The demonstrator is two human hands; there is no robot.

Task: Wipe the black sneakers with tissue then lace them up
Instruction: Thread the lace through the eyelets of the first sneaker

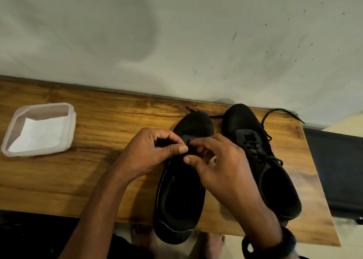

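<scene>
Bare feet (pixel 176 241) show on the floor just under the near edge of the wooden table (pixel 88 176), and a black band (pixel 269 245) circles the right wrist. Both hands meet over the front of the nearer sneaker (pixel 179 196), which lies toe toward the wall (pixel 176 32) with its heel over the table edge. Curled tight, the left hand (pixel 153 152) pinches a dark lace end (pixel 160 143) between thumb and fingers. Facing it, the right hand (pixel 218 162) has its fingers bent down onto the eyelet area and its thumb stretched toward the left thumb; I cannot tell whether it grips anything. Just to the right stands the second sneaker (pixel 261 160), partly laced, its loose lace (pixel 282 111) trailing toward the wall. Well apart at the table's left end, a clear plastic container (pixel 71 121) holds a white tissue (pixel 41 135).
</scene>
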